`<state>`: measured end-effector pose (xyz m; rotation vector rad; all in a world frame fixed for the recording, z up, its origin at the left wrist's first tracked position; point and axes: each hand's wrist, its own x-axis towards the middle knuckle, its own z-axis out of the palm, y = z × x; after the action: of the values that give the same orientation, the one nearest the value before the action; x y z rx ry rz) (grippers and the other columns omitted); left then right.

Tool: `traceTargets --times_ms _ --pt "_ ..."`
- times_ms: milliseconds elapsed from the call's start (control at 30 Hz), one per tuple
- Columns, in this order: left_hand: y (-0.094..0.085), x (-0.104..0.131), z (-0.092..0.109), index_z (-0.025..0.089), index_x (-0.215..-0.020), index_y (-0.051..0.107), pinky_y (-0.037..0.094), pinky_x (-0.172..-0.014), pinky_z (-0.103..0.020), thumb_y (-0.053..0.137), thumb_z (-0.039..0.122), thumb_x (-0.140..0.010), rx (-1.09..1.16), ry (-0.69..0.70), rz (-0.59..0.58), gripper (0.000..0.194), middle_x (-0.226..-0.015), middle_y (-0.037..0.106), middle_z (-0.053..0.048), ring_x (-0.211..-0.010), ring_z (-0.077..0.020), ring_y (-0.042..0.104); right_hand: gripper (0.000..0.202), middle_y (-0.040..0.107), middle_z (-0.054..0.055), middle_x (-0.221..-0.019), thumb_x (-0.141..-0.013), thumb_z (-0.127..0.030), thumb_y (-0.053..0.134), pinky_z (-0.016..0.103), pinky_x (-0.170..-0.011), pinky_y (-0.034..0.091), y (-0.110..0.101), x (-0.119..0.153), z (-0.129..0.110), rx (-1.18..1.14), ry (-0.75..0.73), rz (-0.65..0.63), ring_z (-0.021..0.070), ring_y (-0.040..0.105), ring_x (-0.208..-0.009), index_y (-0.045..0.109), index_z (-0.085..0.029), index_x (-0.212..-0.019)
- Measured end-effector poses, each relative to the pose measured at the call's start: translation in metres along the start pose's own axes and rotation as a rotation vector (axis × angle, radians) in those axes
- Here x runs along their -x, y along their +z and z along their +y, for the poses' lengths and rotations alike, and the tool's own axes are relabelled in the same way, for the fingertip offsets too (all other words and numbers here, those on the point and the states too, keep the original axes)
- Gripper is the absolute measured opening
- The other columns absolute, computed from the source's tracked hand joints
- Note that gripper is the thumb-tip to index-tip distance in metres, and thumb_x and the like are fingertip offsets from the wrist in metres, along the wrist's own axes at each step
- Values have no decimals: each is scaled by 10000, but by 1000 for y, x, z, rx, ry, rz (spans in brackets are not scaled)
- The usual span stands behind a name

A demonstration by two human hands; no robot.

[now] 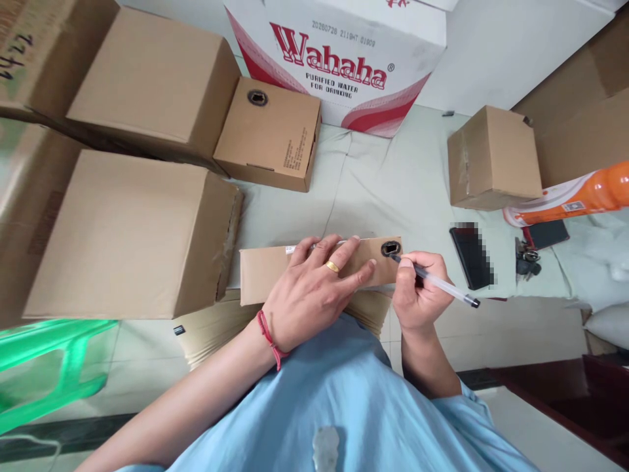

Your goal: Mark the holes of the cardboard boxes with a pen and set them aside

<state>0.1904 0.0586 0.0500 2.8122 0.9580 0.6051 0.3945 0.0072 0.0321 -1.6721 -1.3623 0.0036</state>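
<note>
A narrow brown cardboard box (261, 274) lies in front of me at the table's near edge. Across its upper face rests my left hand (319, 285), fingers spread and pressing on the cardboard. My right hand (421, 288) is closed around a pen (445, 283) with a clear barrel and black end. The pen's tip touches the lower rim of a dark oval mark (391, 248) near the box's right end. That mark has a small brown shape in its middle.
Large cartons (122, 229) stand at left. A flat box with a black oval mark (270, 131) sits behind, before a Wahaha water carton (344, 59). To the right are a small carton (494, 157), an orange bottle (580, 193), a phone (469, 255) and keys (528, 259).
</note>
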Motion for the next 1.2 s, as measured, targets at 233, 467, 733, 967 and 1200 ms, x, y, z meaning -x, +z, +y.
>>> traceTargets --times_ms 233,467,733,967,1200 --pt "0 0 0 307 -1420 744 552 -1024 -595 626 260 -1080 -4 3 10 363 -1518 697 -166 -1286 -396 675 141 717 -13 -775 -1067 -326 632 257 -566 515 3 2 3 -9 72 29 110 604 -553 706 -207 -1053" --pt "-1 0 0 302 -1434 740 545 -1024 -597 627 248 -1078 -1 6 2 377 -1528 688 -178 -1285 -402 674 115 737 -6 -786 -1059 -282 657 247 -590 544 1 -2 1 35 12 9 113 648 -582 730 -196 -1039" --pt "0 1 0 306 -1431 740 540 -1030 -592 643 248 -1075 -4 4 8 374 -1532 684 -174 -1301 -399 667 122 700 -13 -750 -1053 -286 630 260 -559 516 6 2 2 36 95 123 113 604 -558 703 -199 -1008" --pt "0 0 0 301 -1430 741 545 -1021 -592 644 246 -1073 -1 10 16 374 -1515 693 -174 -1286 -397 672 88 614 -51 -659 -1031 -268 641 255 -529 483 5 5 2 24 122 146 115 562 -521 676 -205 -980" --pt "0 0 0 308 -1430 741 535 -1040 -581 623 257 -1085 -8 4 3 368 -1528 689 -164 -1297 -385 666 55 647 -57 -680 -1017 -217 648 217 -501 447 -2 11 -1 21 56 77 83 528 -487 677 -206 -971"
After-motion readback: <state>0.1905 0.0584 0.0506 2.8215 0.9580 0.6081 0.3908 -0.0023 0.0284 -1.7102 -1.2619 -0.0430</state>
